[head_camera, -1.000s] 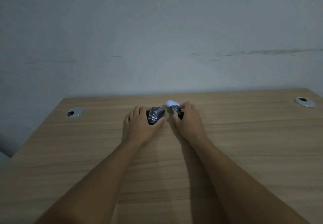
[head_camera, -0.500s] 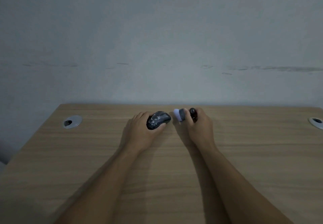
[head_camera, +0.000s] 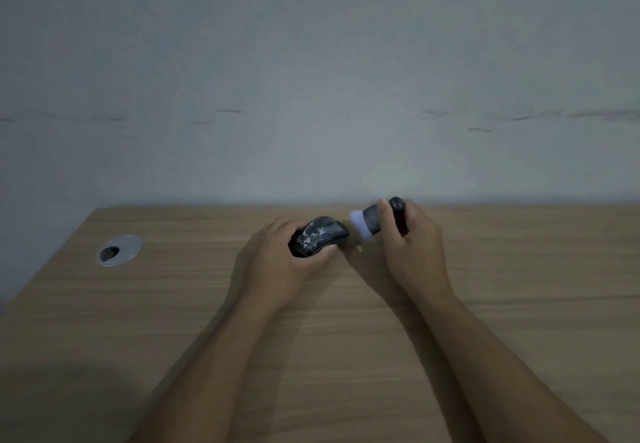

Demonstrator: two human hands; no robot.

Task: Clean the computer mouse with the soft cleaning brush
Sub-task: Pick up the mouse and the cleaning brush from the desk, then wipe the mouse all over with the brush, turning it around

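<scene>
Head view: the left hand [head_camera: 277,266] is gripping the computer mouse [head_camera: 318,241] on the tabletop [head_camera: 519,304]. The right hand [head_camera: 412,252] is clutching the soft cleaning brush [head_camera: 372,224], its blurred bristles seemingly just beside the mouse. Brushing is starting; next, bristles must meet the shell.

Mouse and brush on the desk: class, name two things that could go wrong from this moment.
1. The mouse is pinched only at its near end by the left hand, so a firm stroke might twist it free.
2. The brush in the right hand is near the desk's far edge; a slip could send it off the back.
</scene>
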